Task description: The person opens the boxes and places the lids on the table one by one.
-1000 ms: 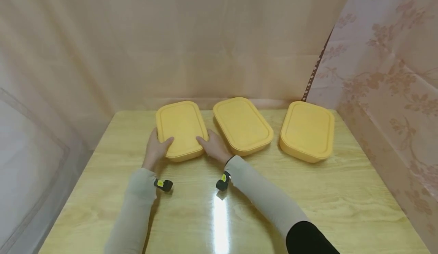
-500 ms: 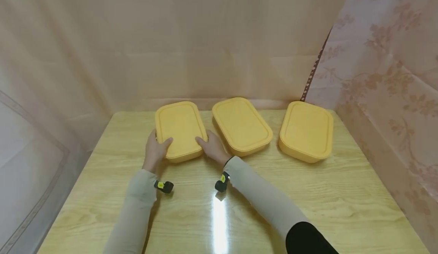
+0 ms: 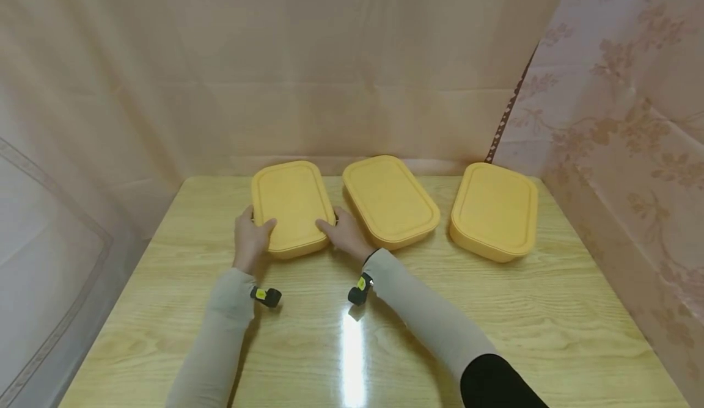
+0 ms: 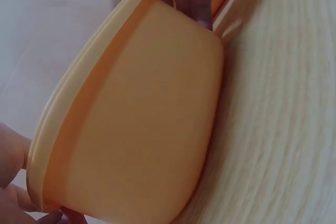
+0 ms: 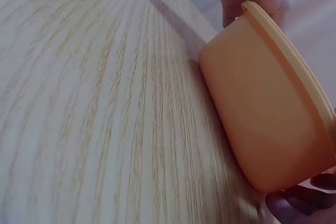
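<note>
A yellow lidded food container sits at the back left of the table, its rounded lid on. My left hand grips its near left side, thumb over the lid's edge. On the opposite side my right hand holds it the same way, thumb on the lid and fingers down the wall. Both wrist views show the plain near wall of the container low against the wood. In the right wrist view, its rim juts out above that wall. The fingers under the lid's edge are partly hidden.
Close to my right hand stands a second yellow lidded container, turned at an angle. A third one is farther right. A beige curtain hangs behind the wooden table, and a floral cloth hangs on the right.
</note>
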The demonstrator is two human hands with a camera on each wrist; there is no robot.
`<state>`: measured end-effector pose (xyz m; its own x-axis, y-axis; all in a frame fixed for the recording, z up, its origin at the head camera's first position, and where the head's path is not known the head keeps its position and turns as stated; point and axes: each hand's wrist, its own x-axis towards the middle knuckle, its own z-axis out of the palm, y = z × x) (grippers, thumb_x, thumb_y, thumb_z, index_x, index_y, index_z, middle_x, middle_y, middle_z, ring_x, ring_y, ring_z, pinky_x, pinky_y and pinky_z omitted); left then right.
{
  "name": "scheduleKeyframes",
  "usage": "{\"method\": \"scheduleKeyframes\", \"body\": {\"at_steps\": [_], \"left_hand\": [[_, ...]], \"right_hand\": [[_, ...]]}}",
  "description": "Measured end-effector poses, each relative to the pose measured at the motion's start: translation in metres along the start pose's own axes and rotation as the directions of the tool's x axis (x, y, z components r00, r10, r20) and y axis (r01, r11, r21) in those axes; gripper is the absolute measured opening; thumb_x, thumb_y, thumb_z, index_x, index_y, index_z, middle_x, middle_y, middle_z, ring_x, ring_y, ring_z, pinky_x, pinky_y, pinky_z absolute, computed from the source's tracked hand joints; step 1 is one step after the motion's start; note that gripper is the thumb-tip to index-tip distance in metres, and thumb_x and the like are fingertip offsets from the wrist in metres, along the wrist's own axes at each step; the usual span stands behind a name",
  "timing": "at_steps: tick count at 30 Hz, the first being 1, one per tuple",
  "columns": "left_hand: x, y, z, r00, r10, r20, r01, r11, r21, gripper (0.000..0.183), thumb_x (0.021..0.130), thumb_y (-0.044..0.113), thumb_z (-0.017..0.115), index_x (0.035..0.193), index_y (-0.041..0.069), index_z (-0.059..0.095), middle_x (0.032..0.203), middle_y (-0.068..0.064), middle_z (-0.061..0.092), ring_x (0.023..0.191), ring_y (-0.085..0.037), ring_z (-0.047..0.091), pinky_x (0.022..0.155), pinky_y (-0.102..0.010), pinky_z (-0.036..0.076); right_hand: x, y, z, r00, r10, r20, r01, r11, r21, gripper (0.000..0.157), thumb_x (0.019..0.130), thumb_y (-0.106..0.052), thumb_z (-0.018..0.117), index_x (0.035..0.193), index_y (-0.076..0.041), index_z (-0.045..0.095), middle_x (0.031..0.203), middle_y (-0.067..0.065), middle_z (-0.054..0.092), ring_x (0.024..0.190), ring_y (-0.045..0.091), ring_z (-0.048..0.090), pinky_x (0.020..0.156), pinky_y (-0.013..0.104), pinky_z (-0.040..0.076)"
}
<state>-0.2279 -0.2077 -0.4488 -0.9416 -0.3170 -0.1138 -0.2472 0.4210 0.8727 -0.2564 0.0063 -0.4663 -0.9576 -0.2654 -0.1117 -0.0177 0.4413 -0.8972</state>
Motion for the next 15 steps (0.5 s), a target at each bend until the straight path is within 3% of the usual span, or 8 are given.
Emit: {"method": "scheduleKeyframes", "body": {"at_steps": [6, 15], "left_hand": [[0.0001, 0.0014, -0.0047, 1.000, 0.009, 0.009, -0.009, 1.000, 0.001, 0.066, 0.097, 0.010, 0.056, 0.152, -0.003, 0.023, 0.135, -0.029, 0.050, 0.114, -0.039, 0.059, 0.096, -0.045, 0.053], [-0.0013, 0.0052, -0.0092, 0.999, -0.008, 0.051, 0.010, 0.999, -0.036, 0.067, 0.097, 0.009, 0.052, 0.154, -0.002, 0.017, 0.146, -0.030, 0.038, 0.127, -0.040, 0.051, 0.106, -0.047, 0.046]], "right_hand": [[-0.0024, -0.0004, -0.0005, 1.000, -0.030, 0.010, 0.030, 0.999, 0.014, 0.038, 0.093, -0.032, 0.061, 0.120, -0.006, 0.059, 0.102, 0.010, 0.068, 0.056, 0.011, 0.056, 0.051, 0.022, 0.048], [-0.0104, -0.0033, -0.0009, 0.998, -0.068, 0.002, 0.068, 0.998, -0.018, 0.044, 0.092, -0.037, 0.064, 0.126, -0.008, 0.060, 0.115, 0.008, 0.068, 0.094, 0.015, 0.063, 0.079, 0.025, 0.051]]}}
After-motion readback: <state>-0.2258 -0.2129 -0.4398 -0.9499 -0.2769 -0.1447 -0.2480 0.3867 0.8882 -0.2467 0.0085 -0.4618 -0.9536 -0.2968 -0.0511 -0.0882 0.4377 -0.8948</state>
